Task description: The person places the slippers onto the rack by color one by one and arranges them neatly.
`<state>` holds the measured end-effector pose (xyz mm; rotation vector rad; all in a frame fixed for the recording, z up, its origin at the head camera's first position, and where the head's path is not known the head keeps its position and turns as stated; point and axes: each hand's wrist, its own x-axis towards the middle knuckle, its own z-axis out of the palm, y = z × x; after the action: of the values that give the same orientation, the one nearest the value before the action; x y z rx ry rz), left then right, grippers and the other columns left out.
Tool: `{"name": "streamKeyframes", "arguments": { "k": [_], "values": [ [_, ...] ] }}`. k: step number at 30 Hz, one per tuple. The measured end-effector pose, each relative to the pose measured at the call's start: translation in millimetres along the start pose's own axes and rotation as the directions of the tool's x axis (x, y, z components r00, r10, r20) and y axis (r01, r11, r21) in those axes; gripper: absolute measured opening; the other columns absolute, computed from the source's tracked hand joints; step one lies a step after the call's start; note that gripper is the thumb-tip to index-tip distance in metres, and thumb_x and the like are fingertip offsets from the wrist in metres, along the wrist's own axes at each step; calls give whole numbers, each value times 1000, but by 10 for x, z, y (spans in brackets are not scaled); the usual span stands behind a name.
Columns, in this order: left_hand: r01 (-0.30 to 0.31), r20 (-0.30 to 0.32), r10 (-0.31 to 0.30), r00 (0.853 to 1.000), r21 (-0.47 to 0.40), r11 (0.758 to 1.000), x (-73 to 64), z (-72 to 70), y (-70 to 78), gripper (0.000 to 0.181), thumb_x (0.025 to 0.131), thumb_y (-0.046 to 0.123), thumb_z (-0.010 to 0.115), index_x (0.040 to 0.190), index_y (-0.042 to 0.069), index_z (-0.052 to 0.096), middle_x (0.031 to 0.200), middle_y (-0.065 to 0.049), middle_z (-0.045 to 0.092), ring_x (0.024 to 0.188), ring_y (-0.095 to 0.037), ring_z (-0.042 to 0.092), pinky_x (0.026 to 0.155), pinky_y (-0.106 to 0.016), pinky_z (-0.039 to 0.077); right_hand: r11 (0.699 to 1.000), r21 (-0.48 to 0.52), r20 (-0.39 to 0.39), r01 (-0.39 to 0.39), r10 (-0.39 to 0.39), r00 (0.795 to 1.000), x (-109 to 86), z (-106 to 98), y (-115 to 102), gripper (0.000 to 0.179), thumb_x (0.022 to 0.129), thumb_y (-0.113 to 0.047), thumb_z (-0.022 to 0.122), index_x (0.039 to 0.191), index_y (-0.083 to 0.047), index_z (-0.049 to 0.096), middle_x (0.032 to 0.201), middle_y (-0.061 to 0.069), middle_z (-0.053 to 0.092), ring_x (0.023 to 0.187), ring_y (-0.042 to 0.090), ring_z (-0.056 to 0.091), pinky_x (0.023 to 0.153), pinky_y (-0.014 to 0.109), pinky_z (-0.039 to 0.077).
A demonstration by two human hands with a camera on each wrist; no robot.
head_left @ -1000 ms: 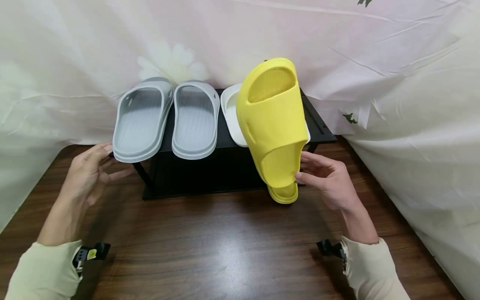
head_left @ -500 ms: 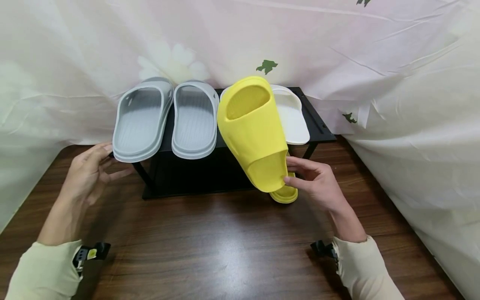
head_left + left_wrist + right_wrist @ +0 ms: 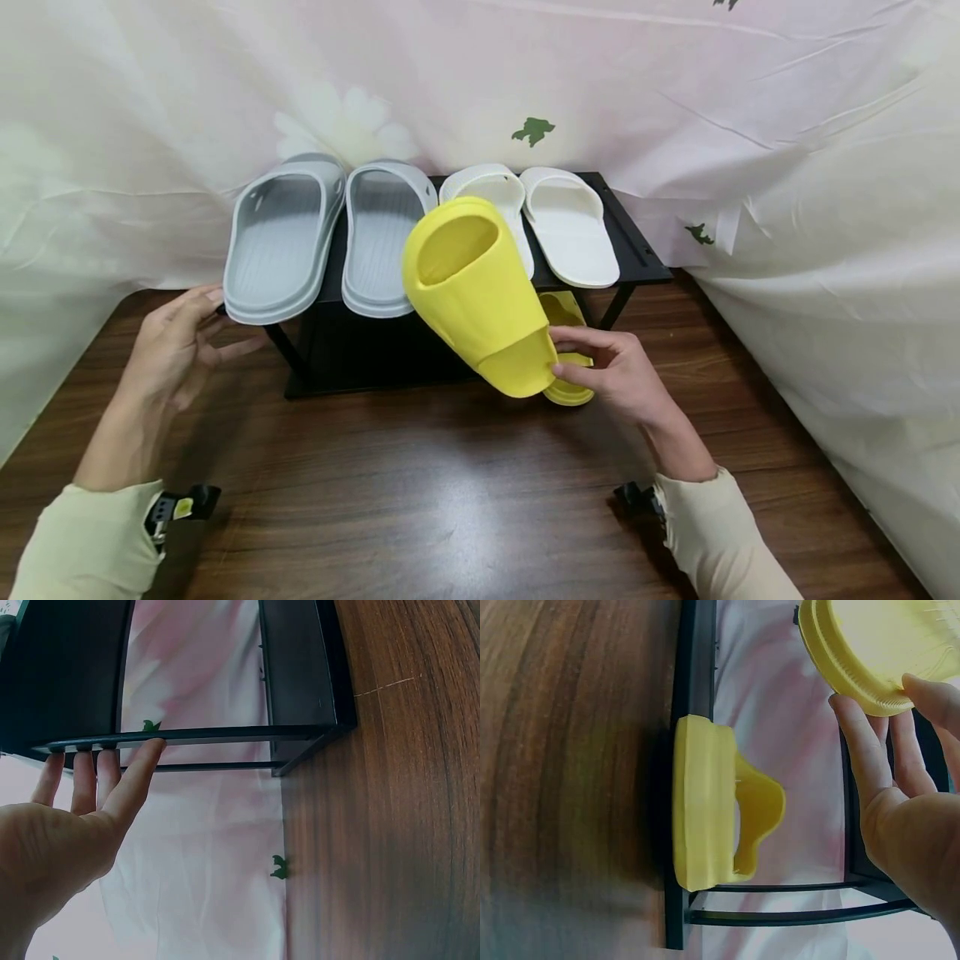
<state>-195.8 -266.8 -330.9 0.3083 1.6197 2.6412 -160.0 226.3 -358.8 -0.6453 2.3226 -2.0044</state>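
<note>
My right hand (image 3: 615,371) pinches a yellow slide sandal (image 3: 480,292) by its heel edge, thumb on top and fingers beneath. The sandal is held in front of the black two-tier shoe rack (image 3: 360,354), toe up and tilted left. A matching yellow slide (image 3: 705,806) sits on the lower tier at the right end, partly hidden behind the held one in the head view. At the rack's left end, my left hand (image 3: 172,346) touches the side; in the left wrist view its extended fingertips (image 3: 154,744) rest against the side bar.
Two grey clogs (image 3: 273,246) stand on the top tier's left half. To their right lie two white slippers (image 3: 573,242). Behind the rack hangs a pale floral cloth (image 3: 450,75), which also drapes both sides. Brown wood-grain surface (image 3: 375,500) lies in front.
My right hand has moved left and slightly down with the yellow slide, uncovering the white slippers and more of the lower yellow slide. The left hand has stayed in place.
</note>
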Motion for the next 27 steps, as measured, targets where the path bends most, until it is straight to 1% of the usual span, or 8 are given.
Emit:
{"name": "streamKeyframes", "arguments": {
  "k": [3, 5, 10, 14, 19, 23, 27],
  "values": [
    [-9, 5, 9, 1000, -9, 1000, -2, -4, -2, 27, 107, 2, 47, 110, -3, 73, 109, -9, 70, 101, -19, 70, 76, -45, 63, 1000, 7, 23, -1, 1, 1000, 2, 25, 18, 40, 86, 13, 73, 125, 9, 67, 120, 11, 71, 94, 29, 72, 74, 43, 63],
    [-12, 9, 12, 1000, -11, 1000, -1, -5, -2, 27, 107, 2, 47, 110, -3, 73, 109, -9, 71, 101, -19, 70, 76, -45, 63, 1000, 5, 36, 10, -10, 999, 2, 44, 29, 39, 86, 14, 73, 125, 8, 67, 122, 12, 70, 97, 28, 72, 73, 45, 63],
    [-15, 17, 15, 1000, -12, 1000, -3, -8, 4, 28, 107, 2, 46, 111, -4, 73, 109, -10, 71, 102, -20, 70, 76, -45, 63, 997, -60, 55, 41, -38, 998, 2, 94, 45, 38, 86, 13, 74, 123, 4, 70, 125, 14, 68, 109, 24, 67, 74, 37, 63],
    [-11, 11, 11, 1000, -22, 1000, -1, -7, 6, 28, 107, 1, 46, 109, -4, 73, 109, -10, 71, 101, -19, 70, 76, -45, 63, 993, -105, 75, 60, -52, 996, 8, 131, 52, 38, 86, 11, 74, 122, 3, 71, 123, 13, 68, 108, 23, 67, 74, 33, 63],
    [-5, -1, 5, 1000, -7, 1000, 2, -1, 5, 27, 107, 2, 48, 109, -3, 74, 108, -9, 71, 100, -20, 70, 75, -45, 63, 989, -132, 98, 64, -51, 994, 12, 164, 77, 36, 87, 10, 73, 123, 1, 72, 122, 12, 69, 107, 21, 66, 73, 31, 62],
    [-8, 2, 8, 1000, -9, 1000, 0, -2, 3, 28, 107, 2, 47, 109, -4, 74, 107, -9, 71, 100, -20, 70, 75, -45, 63, 986, -155, 118, 66, -48, 992, 15, 193, 105, 35, 88, 8, 73, 122, 0, 72, 121, 11, 69, 110, 21, 64, 78, 32, 62],
    [-12, 11, 13, 1000, -19, 1000, -1, -5, 2, 29, 107, 2, 45, 110, -4, 73, 107, -10, 71, 100, -20, 70, 75, -45, 63, 979, -195, 147, 65, -36, 988, 16, 220, 106, 34, 89, 4, 74, 122, -4, 74, 122, 7, 70, 115, 21, 62, 86, 36, 60]
  ]
}}
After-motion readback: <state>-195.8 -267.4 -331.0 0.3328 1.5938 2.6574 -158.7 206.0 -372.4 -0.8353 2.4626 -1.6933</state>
